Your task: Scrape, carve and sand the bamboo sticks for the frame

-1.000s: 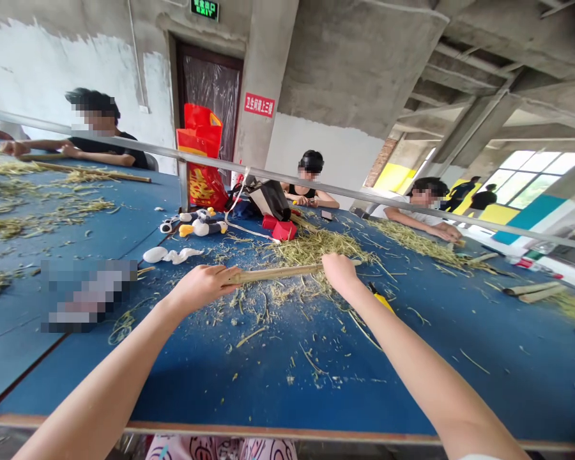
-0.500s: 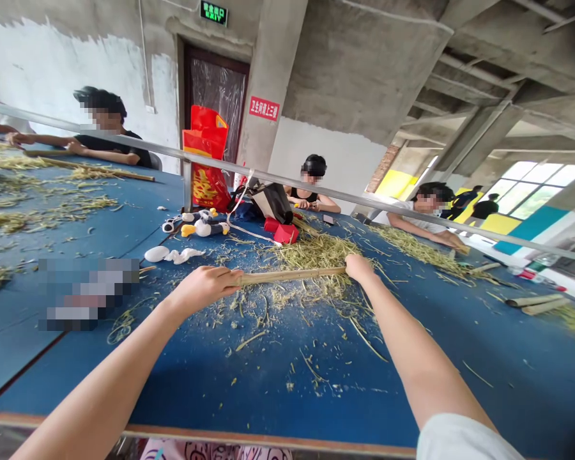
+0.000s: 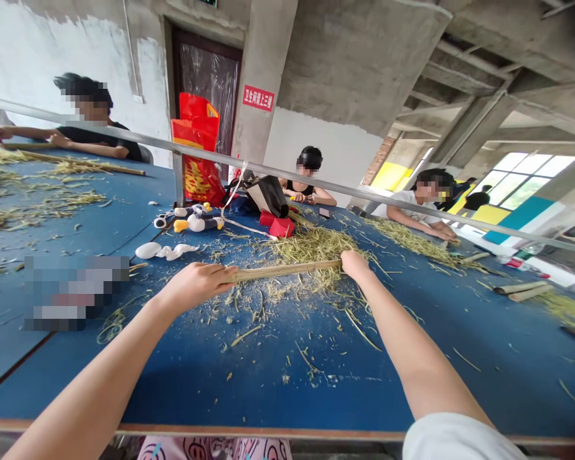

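Fingers (image 3: 219, 276) of left hand (image 3: 195, 285) and right hand (image 3: 354, 264) gripping an apparent bamboo strip (image 3: 282, 271)

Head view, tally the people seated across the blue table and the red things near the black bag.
People in black tops: 2
Person in white shirt: 1
Red-and-yellow bag: 1
Red boxes: 2
Total: 6

A pixelated patch (image 3: 76, 294) hides whatever lies beneath it on the left of the blue table (image 3: 196, 390).
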`<act>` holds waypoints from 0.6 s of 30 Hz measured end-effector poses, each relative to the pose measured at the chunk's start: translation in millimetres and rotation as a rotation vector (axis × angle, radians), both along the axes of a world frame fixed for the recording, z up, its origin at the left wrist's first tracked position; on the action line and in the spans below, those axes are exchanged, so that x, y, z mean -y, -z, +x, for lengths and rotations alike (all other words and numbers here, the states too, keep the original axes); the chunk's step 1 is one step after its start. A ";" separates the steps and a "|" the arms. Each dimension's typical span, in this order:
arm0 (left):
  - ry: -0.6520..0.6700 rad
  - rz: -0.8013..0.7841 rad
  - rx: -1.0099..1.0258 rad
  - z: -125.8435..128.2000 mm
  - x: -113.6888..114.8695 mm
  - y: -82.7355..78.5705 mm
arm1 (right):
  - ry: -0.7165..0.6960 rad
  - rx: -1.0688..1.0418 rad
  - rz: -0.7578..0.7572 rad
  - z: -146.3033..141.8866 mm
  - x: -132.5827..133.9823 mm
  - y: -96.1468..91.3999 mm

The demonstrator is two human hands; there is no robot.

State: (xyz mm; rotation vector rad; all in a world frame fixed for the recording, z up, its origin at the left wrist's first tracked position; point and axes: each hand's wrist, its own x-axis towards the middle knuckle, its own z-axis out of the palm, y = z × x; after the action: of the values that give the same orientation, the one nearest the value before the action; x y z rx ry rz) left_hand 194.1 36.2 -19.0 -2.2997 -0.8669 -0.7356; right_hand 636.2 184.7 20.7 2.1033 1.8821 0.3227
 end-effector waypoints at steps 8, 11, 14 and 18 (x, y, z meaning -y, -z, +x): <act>-0.031 -0.076 0.071 0.2 -4.3 4.3 | -0.008 -0.011 0.008 -11.3 -0.6 -13.9; -0.029 -0.130 0.105 1.5 -4.2 4.8 | -0.095 -0.046 0.018 -40.4 15.7 -18.8; -0.035 -0.180 0.140 1.4 -4.2 5.5 | -0.224 -0.086 0.017 -78.0 42.5 -16.0; -0.029 -0.215 0.198 -1.1 -4.3 5.8 | -0.313 -0.088 0.055 -113.0 74.1 -8.1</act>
State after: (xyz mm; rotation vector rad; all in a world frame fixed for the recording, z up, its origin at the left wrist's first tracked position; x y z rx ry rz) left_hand 193.0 40.6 -24.8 -2.4242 -1.1141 -0.9074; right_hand 523.2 110.6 28.8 1.8795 2.2819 0.3585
